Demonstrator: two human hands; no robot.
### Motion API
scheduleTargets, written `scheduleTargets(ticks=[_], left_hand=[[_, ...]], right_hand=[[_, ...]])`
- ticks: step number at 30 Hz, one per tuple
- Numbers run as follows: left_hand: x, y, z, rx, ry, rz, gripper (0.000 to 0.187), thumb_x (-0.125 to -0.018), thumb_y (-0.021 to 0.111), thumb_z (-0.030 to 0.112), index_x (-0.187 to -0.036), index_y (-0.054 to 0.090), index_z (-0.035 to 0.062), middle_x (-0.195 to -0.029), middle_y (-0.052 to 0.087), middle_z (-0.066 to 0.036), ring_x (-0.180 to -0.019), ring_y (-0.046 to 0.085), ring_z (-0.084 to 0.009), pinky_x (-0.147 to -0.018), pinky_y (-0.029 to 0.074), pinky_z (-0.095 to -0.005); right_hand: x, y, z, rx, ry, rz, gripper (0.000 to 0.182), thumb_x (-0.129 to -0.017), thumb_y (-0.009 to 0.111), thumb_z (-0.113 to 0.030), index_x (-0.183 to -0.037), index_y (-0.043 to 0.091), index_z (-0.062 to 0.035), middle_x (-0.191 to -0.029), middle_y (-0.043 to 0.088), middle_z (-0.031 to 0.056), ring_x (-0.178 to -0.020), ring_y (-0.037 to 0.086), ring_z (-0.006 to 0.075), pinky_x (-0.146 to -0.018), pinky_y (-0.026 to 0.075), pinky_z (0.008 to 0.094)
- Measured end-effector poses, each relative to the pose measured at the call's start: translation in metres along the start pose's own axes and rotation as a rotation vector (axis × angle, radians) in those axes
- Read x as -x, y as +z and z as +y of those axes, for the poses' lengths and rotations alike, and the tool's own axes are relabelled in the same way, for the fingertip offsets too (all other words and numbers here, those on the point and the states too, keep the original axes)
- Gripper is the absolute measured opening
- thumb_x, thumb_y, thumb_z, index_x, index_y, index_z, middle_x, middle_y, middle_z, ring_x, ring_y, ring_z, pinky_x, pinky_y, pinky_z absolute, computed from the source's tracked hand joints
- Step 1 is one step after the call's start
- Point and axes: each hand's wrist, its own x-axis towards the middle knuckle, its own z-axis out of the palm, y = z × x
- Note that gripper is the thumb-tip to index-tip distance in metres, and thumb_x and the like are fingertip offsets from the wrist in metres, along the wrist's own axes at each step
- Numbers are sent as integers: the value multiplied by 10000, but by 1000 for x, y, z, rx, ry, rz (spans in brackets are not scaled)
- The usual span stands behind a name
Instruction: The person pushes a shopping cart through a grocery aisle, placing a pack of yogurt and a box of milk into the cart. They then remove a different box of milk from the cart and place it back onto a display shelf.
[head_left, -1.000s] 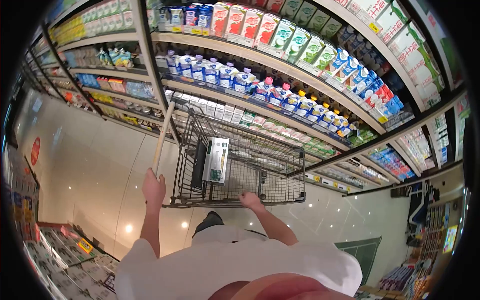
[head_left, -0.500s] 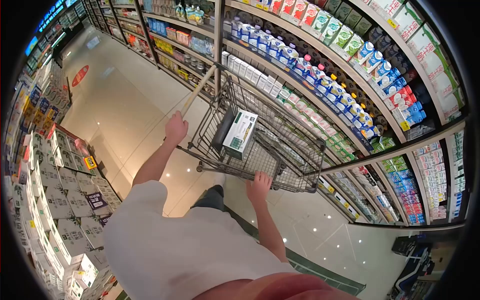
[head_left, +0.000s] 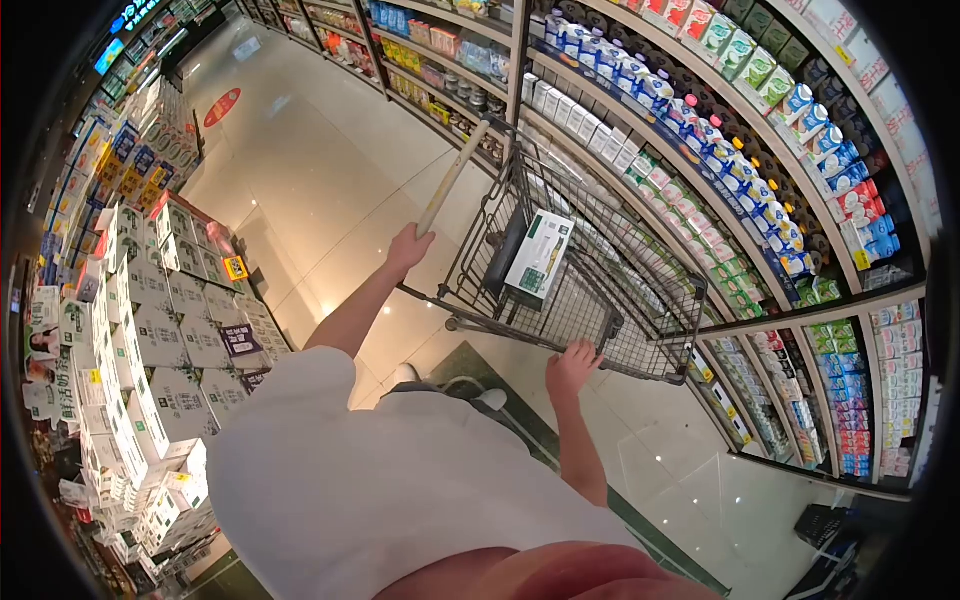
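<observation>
A wire shopping cart point(head_left: 640, 352) stands in front of me, turned sideways. My left hand point(head_left: 409, 248) is closed round the near end of its pale handle bar point(head_left: 455, 180). Further along, my right hand point(head_left: 573, 368) has its fingers curled over the top rim of the cart's near side. Inside the basket, close to the handle, lies a white box with green and dark print point(head_left: 541, 255), tilted against a dark panel point(head_left: 508, 252). Neither hand touches that box.
Shelves of drink cartons and bottles point(head_left: 655, 95) rise just beyond the cart. Stacked white cartons point(head_left: 165, 330) stand to my left, with a yellow price tag point(head_left: 236, 268) at their edge. A tiled aisle point(head_left: 310, 150) runs off toward the upper left. A dark crate point(head_left: 820, 525) sits at lower right.
The cart, shelves and stacked cartons have shifted right in view. My feet have changed position, and both now show below the cart. Each hand keeps its hold on the cart.
</observation>
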Motion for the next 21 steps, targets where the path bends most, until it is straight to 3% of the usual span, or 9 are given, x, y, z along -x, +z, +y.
scheduleTargets(ticks=[1,4,10,15,18,21], left_hand=[[2,0,-10,80,-14,-43,499,-960,693,449,-1228,594,41,-909,660,-107,-761,662,-235,-763,589,-394],[24,-15,-17,365,-105,-206,442,-988,688,425,-1216,576,63,-895,569,-24,-699,554,-128,-746,581,-318],[60,-43,-57,725,-175,-455,356,-1033,662,406,-1198,534,118,-907,502,18,-680,498,-65,-785,574,-306],[88,-54,-93,810,-79,-377,405,-1027,665,389,-1264,549,82,-989,567,-27,-859,547,-107,-807,536,-308],[110,-75,-104,778,-75,-339,430,-1021,661,376,-1273,549,46,-1033,585,-47,-886,576,-131,-798,533,-316],[123,-93,-120,606,-60,-243,470,-992,673,369,-1263,559,2,-963,629,-110,-846,628,-193,-785,533,-357]], right_hand=[[3,-3,-1,10,-14,-4,625,-837,758,-239,-1339,526,54,-1443,509,234,-1427,412,411,-1218,225,684],[9,-10,-8,38,-21,-18,606,-859,733,-234,-1336,511,67,-1434,503,249,-1414,412,428,-1222,228,662],[16,-8,-37,134,-13,-39,626,-846,744,-249,-1326,496,68,-1444,502,263,-1430,406,438,-1212,258,628],[19,-1,-55,183,-26,-120,623,-832,735,-170,-1350,491,75,-1433,522,270,-1446,409,439,-1202,319,594],[16,-5,-71,221,-49,-181,584,-843,721,-145,-1332,500,86,-1442,522,276,-1446,419,440,-1172,375,560],[12,10,-82,298,-86,-174,557,-829,727,-145,-1282,495,80,-1382,540,257,-1422,434,439,-1169,396,524]])
